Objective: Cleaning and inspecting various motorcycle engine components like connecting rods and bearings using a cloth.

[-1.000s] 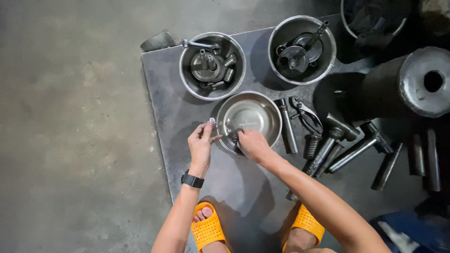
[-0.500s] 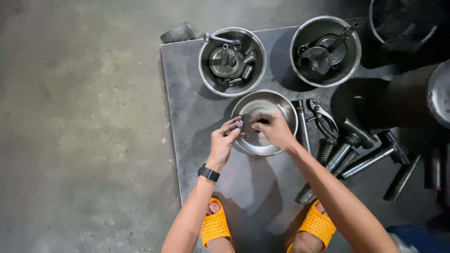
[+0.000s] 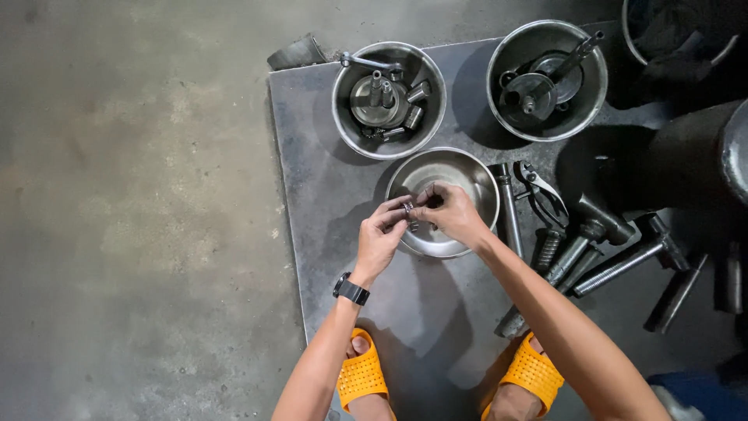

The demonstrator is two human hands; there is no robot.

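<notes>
Both hands meet over the near rim of a shiny steel bowl (image 3: 460, 168) on a dark metal plate (image 3: 327, 203). My left hand (image 3: 380, 238), with a black watch on the wrist, pinches a small metal ring-shaped part (image 3: 408, 209) between thumb and fingers. My right hand (image 3: 448, 212) grips the same small part from the other side, fingers curled. The bowl looks almost empty under the hands.
Two more steel bowls stand farther back: one (image 3: 388, 97) with sockets, a wrench and a round part, one (image 3: 547, 78) with dark machine parts. Pliers (image 3: 541, 191), bolts and long sockets (image 3: 592, 249) lie to the right. Concrete floor (image 3: 132, 218) is on the left. Orange sandals (image 3: 362, 374) stand below.
My hands have drawn together over the bowl's near rim and now both hold the small part. The view has shifted, so the plate sits further right and larger.
</notes>
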